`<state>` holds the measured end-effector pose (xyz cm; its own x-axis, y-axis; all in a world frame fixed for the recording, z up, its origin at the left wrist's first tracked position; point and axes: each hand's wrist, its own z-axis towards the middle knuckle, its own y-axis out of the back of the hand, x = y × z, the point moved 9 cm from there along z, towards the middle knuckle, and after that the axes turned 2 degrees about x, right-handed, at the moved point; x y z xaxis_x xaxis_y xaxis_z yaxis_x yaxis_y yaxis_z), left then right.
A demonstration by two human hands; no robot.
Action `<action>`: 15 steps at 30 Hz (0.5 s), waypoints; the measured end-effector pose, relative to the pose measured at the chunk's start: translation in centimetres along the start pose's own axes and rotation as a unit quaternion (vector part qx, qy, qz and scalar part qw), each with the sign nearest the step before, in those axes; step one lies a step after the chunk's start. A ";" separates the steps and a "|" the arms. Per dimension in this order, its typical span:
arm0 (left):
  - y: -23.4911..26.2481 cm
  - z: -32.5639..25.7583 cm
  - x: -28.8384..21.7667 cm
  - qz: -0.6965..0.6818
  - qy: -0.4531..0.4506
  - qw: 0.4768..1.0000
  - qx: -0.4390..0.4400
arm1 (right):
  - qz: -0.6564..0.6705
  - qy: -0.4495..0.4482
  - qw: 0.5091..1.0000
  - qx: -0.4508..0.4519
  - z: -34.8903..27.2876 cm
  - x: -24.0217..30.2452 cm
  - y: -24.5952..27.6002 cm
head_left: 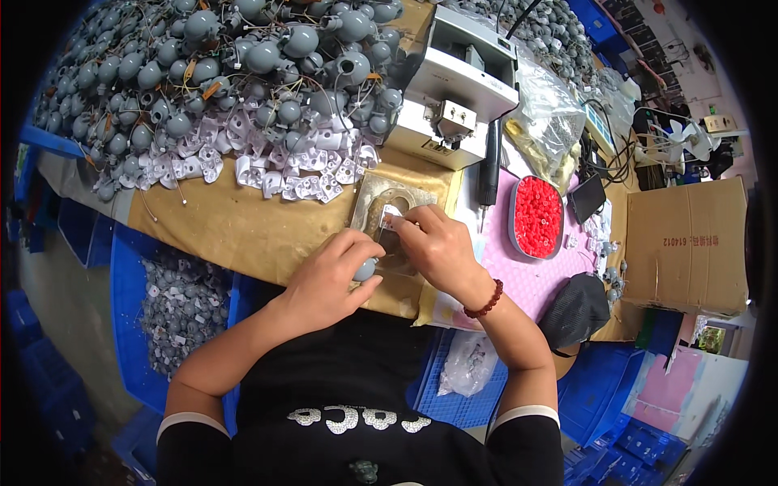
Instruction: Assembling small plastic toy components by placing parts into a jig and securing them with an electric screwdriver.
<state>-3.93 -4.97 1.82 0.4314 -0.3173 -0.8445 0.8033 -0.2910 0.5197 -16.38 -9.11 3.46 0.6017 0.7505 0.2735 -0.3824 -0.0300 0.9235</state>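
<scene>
Two hands at work here, meeting over one brass-coloured jig plate (381,202) on the brown bench top (243,227). The left hand (328,279) is curled around one grey ball-shaped part (365,270), fingers closed on it, the round end peeking out toward the person's right, just below the other hand. The right hand (438,247) pinches one small white piece (392,217) between thumb and fingertips, right on the jig's oval recess; which way that piece runs, too small to tell. Beyond the grip, away from the person, a band of white brackets (275,166) too many to count, and behind it a heap of grey ball parts (219,73), also past counting. Up and to the right of the grip, one white-and-grey machine (458,89), one black electric screwdriver (489,166) lying pointed toward the person, and one oval tray of red pieces (537,217) on a pink mat (527,271). Near edge of the bench sits right under the wrists; open bench lies to the left of the grip. Below left, one blue crate (130,308) holding more grey parts.
</scene>
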 end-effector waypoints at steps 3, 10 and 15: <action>0.0 0.0 0.3 0.006 0.012 1.000 0.014 | -0.042 0.000 0.998 0.040 0.6 0.4 -0.4; 1.2 1.3 -0.2 0.189 -0.003 0.981 -0.053 | -0.067 -0.036 0.994 0.083 -0.1 1.4 -1.0; -1.3 2.5 -0.1 0.302 -0.062 0.950 -0.057 | 0.056 -0.029 0.998 0.012 -1.5 0.0 0.2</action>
<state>-6.12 -6.83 1.57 0.7813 -0.5013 -0.3718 0.4677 0.0758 0.8806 -17.49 -8.11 3.30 0.5961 0.7015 0.3906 -0.4328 -0.1289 0.8922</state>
